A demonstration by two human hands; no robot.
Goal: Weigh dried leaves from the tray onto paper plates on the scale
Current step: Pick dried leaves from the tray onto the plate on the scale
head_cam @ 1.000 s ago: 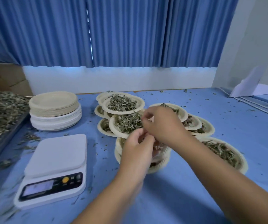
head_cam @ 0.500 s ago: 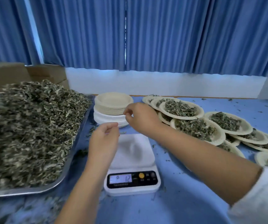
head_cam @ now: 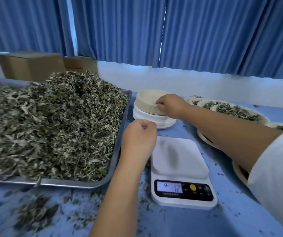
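I am looking at the scale (head_cam: 180,159), which is sitting bare on the blue table (head_cam: 205,223) with its display showing 12. Just behind the scale the stack of paper plates (head_cam: 145,101) is standing, and the right hand (head_cam: 169,106) is reaching over it, fingertips pinching the near rim of the top plate. The left hand (head_cam: 138,139) is hovering at the scale's back left corner, fingers curled into a loose fist with nothing showing in it. Left of the scale the metal tray (head_cam: 118,151) is lying heaped with dried leaves (head_cam: 51,125). Right of the scale, filled plates (head_cam: 239,113) are overlapping one another. Leaf crumbs are littering the table in front of the tray. Far behind the scale, cardboard boxes (head_cam: 31,65) are standing under blue curtains (head_cam: 205,31).
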